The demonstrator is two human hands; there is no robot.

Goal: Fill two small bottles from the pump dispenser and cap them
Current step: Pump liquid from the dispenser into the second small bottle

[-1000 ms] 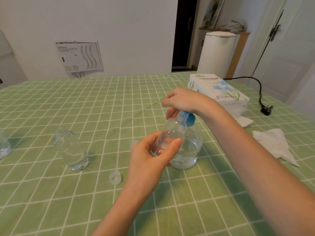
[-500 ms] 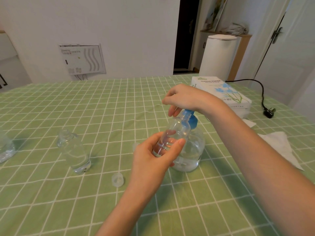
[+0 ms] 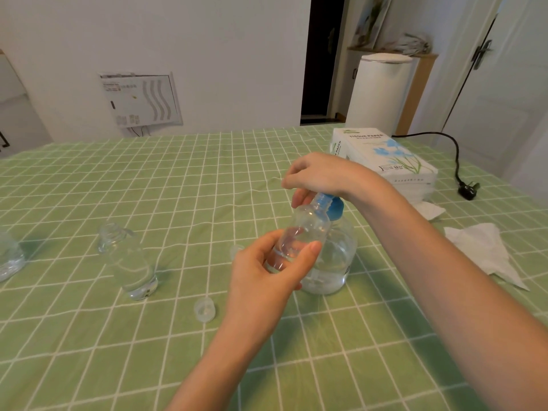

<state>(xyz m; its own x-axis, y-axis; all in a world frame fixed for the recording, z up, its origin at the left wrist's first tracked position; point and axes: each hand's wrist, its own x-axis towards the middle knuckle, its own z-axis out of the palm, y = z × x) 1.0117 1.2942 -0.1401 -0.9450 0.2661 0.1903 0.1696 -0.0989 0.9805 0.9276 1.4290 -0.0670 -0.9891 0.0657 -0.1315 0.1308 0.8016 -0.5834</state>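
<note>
My left hand (image 3: 264,271) grips a small clear bottle (image 3: 305,232), tilted with its open mouth against the blue spout of the pump dispenser (image 3: 335,256). My right hand (image 3: 317,176) rests on top of the blue pump head, fingers curled over it. A second small clear bottle (image 3: 130,259), uncapped and partly filled, stands on the green checked tablecloth to the left. A clear cap (image 3: 204,310) lies on the cloth in front of it; another cap (image 3: 236,250) shows just left of my left hand.
A tissue paper pack (image 3: 385,158) sits at the back right, with loose white tissues (image 3: 489,247) beside it and a black power cord (image 3: 462,185). Part of another clear container (image 3: 9,256) shows at the left edge.
Hands and the held bottle keep the same pose at the pump. The camera has tilted and moved slightly, shifting the scene a little in the frame.
</note>
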